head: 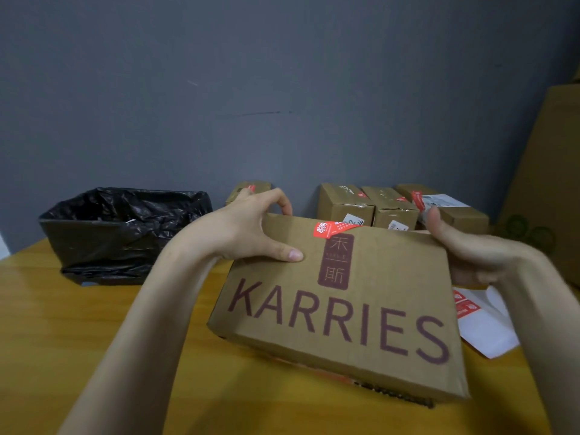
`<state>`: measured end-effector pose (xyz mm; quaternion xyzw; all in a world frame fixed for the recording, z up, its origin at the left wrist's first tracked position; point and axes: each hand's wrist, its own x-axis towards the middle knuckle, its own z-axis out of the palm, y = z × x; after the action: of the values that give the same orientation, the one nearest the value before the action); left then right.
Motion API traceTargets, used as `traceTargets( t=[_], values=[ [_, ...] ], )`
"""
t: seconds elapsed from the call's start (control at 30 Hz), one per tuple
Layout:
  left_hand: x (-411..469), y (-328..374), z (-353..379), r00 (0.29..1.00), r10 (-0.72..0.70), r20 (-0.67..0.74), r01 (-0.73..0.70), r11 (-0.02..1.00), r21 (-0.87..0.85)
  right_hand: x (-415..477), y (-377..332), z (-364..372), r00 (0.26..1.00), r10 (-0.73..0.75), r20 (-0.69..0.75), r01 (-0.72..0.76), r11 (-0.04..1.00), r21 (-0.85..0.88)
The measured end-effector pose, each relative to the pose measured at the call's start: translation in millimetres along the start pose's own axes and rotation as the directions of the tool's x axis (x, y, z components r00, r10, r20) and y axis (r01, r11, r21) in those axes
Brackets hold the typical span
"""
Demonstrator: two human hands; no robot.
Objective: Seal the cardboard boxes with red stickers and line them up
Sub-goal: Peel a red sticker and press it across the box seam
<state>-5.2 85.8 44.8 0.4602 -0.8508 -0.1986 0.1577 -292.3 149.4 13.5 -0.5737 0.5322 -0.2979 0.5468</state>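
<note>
While the left hand [251, 227] clamps the far-left corner of the KARRIES box [345, 309], thumb on top and fingers curled over the far edge, that box is held tilted over the surface [78, 324], long axis left to right. Its red sticker [329, 229] wraps the far edge (seal seemingly done). The right hand [464, 249] grips its right end. Beyond its far-right corner stands the row of sealed boxes [389, 204], nearer the right hand.

The large brown printed cardboard box [339, 309] hides the fingers of the right hand [470, 255]; the tall brown carton [552, 171] runs off the right edge.
</note>
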Motion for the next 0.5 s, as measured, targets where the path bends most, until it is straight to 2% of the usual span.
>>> traceTargets(
  t=[0.03, 0.1, 0.17, 0.27, 0.43, 0.5],
  values=[
    [0, 0, 0, 1.0, 0.003, -0.013, -0.003, 1.0, -0.006, -2, -2, 5, 0.999, -0.01, -0.049, 0.011, 1.0, 0.019],
    [2, -1, -1, 0.997, 0.019, -0.07, -0.022, 0.999, -0.036, -2, -11, 12, 0.99, -0.131, -0.055, 0.13, 0.991, -0.018],
    [5, -5, -2, 0.984, 0.052, -0.172, -0.07, 0.992, -0.103, 2, -19, 17, 0.956, -0.286, -0.066, 0.278, 0.954, -0.109],
    [10, -11, 3, 0.951, 0.055, -0.303, -0.128, 0.966, -0.226, 10, -21, 14, 0.893, -0.41, -0.186, 0.378, 0.907, -0.184],
    [16, -14, 19, 0.948, -0.005, -0.318, -0.12, 0.92, -0.372, 20, -16, 17, 0.869, -0.44, -0.224, 0.38, 0.886, -0.265],
    [19, -15, 20, 0.948, -0.005, -0.317, -0.133, 0.901, -0.413, 18, -22, 18, 0.816, -0.51, -0.272, 0.385, 0.83, -0.403]
  ],
)
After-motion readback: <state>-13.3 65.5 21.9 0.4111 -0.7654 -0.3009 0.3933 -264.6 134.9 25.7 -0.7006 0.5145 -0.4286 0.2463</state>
